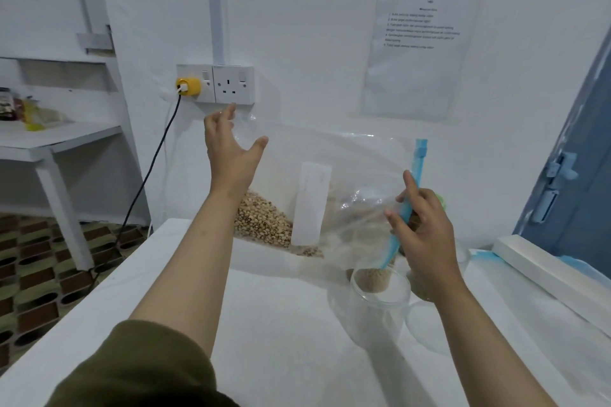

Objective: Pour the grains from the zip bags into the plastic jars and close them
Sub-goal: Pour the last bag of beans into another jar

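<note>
— Where is the zip bag?
— Held up over the white table, tilted, its blue zip edge running down into the mouth of the clear jar. Pale grains sit heaped in its lower left corner.
— And the hands?
— The right hand pinches the zip strip just above the jar, fingers curled round it. The left hand is raised at the bag's upper corner, fingers spread and nearly straight; whether it grips the plastic cannot be told.
— Room around them?
— The bag's far side is near the wall socket. A white ledge borders the table's right edge; bare tabletop lies left of the jar.
</note>
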Demonstrator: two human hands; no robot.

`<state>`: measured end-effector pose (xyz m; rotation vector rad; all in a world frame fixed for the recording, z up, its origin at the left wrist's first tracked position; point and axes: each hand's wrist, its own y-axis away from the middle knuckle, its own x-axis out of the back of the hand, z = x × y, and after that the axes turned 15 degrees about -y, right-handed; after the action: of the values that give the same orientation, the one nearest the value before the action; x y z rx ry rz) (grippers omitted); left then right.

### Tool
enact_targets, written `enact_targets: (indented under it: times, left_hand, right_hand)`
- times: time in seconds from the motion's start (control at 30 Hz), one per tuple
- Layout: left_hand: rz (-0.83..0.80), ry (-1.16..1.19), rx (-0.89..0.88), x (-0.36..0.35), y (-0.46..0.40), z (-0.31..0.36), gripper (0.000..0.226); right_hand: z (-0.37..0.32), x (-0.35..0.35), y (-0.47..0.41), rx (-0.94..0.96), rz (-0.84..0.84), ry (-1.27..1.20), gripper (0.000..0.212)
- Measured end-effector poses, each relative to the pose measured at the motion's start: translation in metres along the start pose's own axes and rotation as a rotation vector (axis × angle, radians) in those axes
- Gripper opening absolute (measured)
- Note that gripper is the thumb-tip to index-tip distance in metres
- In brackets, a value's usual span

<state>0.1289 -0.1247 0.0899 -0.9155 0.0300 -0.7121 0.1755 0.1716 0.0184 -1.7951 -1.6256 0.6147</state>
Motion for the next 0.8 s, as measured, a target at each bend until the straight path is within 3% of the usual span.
enact_targets:
  times: [0.23, 0.5, 0.8]
  left_hand:
    - [0.006, 0.03, -0.015, 0.002, -0.009, 0.005, 0.07]
    - [0.012, -0.008, -0.097, -0.001, -0.01, 0.007, 0.066]
    - [0.024, -0.013, -0.11, -0.007, -0.011, 0.008, 0.066]
  right_hand:
    - [-0.004, 0.002, -0.01, 0.031, -0.009, -0.023, 0.063]
    - [0.021, 0.001, 0.001, -0.096, 0.022, -0.128, 0.062]
    - [0.022, 0.001, 0.001, -0.11, 0.05, -0.141, 0.064]
